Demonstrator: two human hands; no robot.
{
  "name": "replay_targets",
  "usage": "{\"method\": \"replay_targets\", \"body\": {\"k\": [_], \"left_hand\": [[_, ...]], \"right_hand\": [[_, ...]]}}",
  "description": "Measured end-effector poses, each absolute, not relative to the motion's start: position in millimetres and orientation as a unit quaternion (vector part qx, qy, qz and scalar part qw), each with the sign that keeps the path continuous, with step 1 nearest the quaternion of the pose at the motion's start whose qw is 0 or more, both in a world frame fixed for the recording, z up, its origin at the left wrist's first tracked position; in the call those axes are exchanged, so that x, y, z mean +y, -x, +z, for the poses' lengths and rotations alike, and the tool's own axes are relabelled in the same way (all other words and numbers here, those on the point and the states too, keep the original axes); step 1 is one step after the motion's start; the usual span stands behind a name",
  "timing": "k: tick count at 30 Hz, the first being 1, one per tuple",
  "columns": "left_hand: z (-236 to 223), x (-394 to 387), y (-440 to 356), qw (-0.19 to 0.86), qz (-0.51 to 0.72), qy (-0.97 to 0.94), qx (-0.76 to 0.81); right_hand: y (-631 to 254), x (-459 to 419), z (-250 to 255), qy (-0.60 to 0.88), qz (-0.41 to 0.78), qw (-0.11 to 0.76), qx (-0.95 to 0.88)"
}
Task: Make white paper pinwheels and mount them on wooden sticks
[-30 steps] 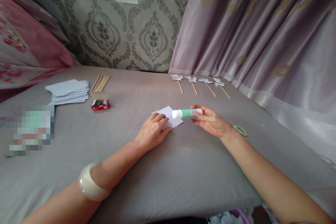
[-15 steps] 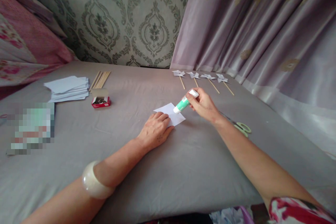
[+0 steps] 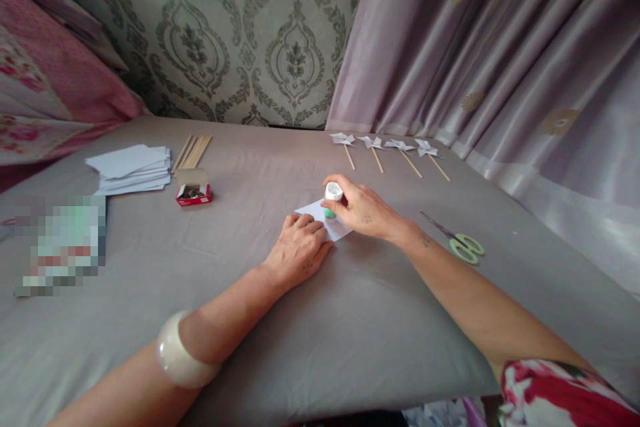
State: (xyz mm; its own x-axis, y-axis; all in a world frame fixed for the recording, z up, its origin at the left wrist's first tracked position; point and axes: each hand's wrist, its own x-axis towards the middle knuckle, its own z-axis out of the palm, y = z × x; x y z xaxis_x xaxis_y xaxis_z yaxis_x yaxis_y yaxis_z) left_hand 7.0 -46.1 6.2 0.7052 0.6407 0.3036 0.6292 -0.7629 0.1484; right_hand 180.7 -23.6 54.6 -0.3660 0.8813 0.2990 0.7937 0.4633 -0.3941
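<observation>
A small sheet of white paper lies on the grey cloth, partly covered by both hands. My left hand rests on its near left part, fingers curled and pressed together, holding it down. My right hand is wrapped round a white and green glue stick. The glue stick stands nearly upright over the paper with its lower end hidden, so contact with the sheet cannot be made out. To the right of that hand lie scissors with pale green handles.
Several paper pinwheels on sticks lie at the back right. Toward the back left are stacked white papers, a bundle of wooden sticks and a red open box of small metal pieces. A blurred packet lies far left.
My right hand has moved left and turned the glue stick from a slant to nearly upright over the paper. My left hand has stayed on the sheet.
</observation>
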Motion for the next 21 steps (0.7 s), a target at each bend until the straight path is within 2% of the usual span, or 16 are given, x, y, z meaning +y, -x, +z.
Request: {"method": "replay_targets", "body": {"k": [13, 21], "left_hand": [[8, -47, -7, 0.025, 0.171, -0.921, 0.348], [10, -46, -8, 0.005, 0.145, -0.923, 0.357]], "right_hand": [[-181, -16, 51, 0.483, 0.118, 0.230, -0.837], [-189, -9, 57, 0.433, 0.135, 0.177, -0.873]]}}
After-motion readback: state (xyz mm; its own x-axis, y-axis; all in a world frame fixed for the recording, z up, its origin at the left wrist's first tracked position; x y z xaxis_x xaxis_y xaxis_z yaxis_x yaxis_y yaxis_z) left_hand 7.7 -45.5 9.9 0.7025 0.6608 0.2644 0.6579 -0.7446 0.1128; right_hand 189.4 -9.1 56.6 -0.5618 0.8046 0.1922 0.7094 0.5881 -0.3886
